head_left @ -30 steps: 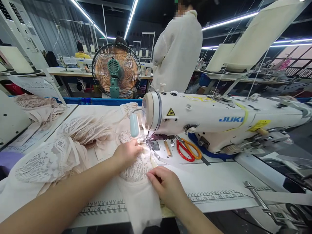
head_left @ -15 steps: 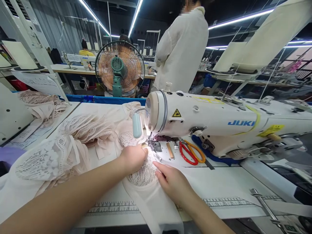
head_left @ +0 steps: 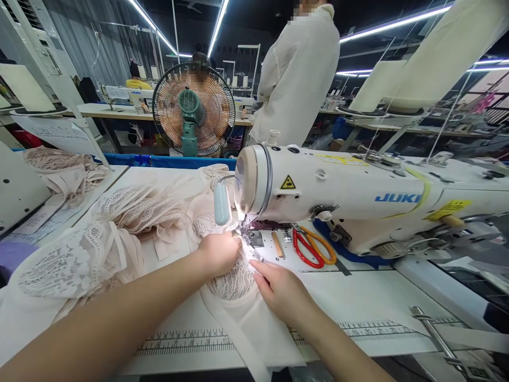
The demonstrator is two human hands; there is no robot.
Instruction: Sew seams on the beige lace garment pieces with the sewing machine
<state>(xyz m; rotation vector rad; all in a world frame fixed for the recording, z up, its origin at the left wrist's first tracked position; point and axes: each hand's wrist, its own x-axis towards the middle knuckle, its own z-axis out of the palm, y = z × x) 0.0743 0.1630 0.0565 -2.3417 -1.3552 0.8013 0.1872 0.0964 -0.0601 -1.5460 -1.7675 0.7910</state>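
A pale pink lace bra lies under the needle end of the white sewing machine, its plain fabric spreading down to the table's front edge. My left hand is closed on the lace cup just in front of the lit presser foot; its fingertips are partly hidden. On the cup's right edge, my right hand pinches the fabric between thumb and forefinger, with the other fingers curled under. A long fabric strip hangs from the cup toward me.
Stacked lace bra pieces cover the table's left side. Red-handled scissors and an orange-handled pair lie under the machine arm. A printed ruler runs along the front. Behind stand a large fan and a person in white.
The view has shifted slightly. Both hands stay in nearly the same place on the bra, while its loose lower fabric has spread a little to the right.
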